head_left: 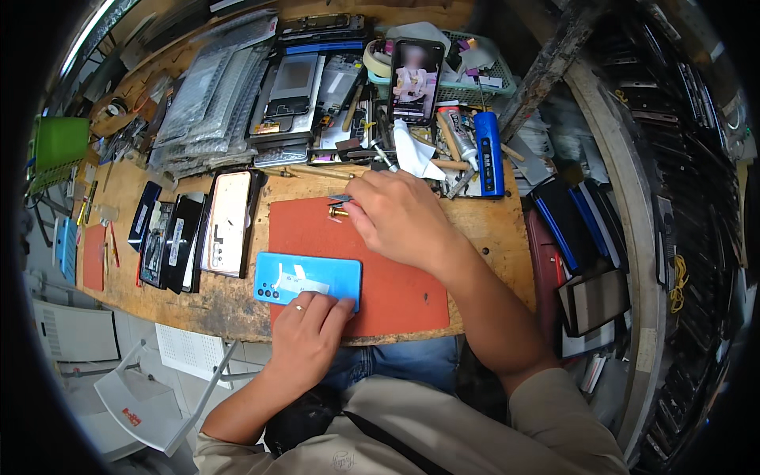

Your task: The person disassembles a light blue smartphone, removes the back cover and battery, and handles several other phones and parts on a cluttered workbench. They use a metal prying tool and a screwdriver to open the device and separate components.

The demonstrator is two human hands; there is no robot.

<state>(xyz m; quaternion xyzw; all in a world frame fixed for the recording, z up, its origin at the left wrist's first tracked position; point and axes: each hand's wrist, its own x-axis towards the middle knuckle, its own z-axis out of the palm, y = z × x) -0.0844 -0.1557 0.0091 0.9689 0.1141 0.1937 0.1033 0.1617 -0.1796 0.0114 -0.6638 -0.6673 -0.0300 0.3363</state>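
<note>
A bright blue phone (348, 275) lies back side up on the red-orange mat (396, 293). It has several camera lenses at its left end and clear tape with a handwritten label. My left hand (305, 340) holds it at its near edge, fingers curled over the back. Beyond the phone, above the mat's far edge, my right hand (400, 210) is closed, with thumb and forefinger pinched together. From its fingertips a small dark pointed piece (340, 198) sticks out to the left, its kind unclear. A small brass-coloured part (339, 212) shows right below it; whether I hold that too is hidden.
Left of the mat lie a pale phone back (226, 226) and opened phones (162, 245). Behind are stacked bubble-wrap sleeves (210, 99), phone parts, a propped phone playing video (414, 83), a glue tube (459, 134) and a blue device (488, 154). A wooden post (554, 63) rises at right.
</note>
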